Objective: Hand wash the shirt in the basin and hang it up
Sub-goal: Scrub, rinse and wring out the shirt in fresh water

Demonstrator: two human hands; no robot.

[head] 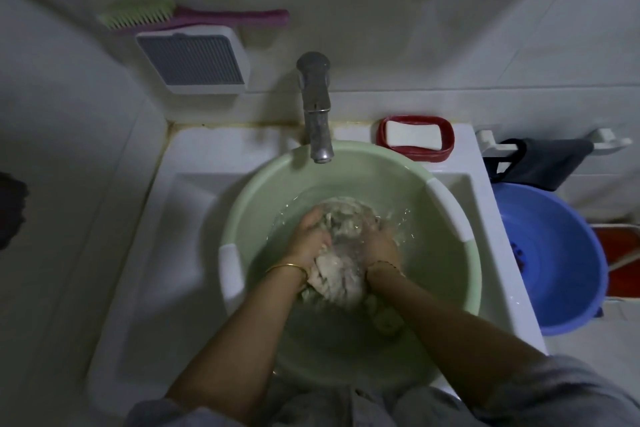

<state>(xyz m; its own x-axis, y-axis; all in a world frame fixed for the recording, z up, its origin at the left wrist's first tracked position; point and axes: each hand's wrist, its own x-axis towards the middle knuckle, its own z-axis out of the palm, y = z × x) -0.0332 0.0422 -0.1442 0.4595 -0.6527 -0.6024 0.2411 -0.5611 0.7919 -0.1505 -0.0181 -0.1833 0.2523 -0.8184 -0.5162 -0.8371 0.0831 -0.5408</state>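
So the shirt (337, 267) is a pale, bunched-up wad sitting in the water in the green basin (363, 177), and the basin itself sits in the white sink (180, 218). Both hands are on it. The left hand (310, 239) has its fingers curled round the left side of the wad, and the right hand (379, 244) is clamped on the right side, so the fabric is squeezed between them. Part of the shirt is underwater near the front of the basin, and the rest bulges up between the wrists. The water looks choppy around the fingers, with little splashes on the right.

There's a thin gold bangle (287, 269) on the left wrist and a fine bracelet (384, 263) on the right.

The metal tap (317, 114) hangs over the back rim of the basin, and I can't make out any water coming from it. Just to the right of it, a red soap dish (415, 154) with a white bar of soap (414, 135) sits on the back edge of the sink. On the wall there's a white box with a grille (197, 61), and a pink-handled brush with green bristles (194, 15) lies on top. Off to the right, lower down, there's a blue basin (571, 253), and a dark cloth (540, 161) hangs on a white rail above it.
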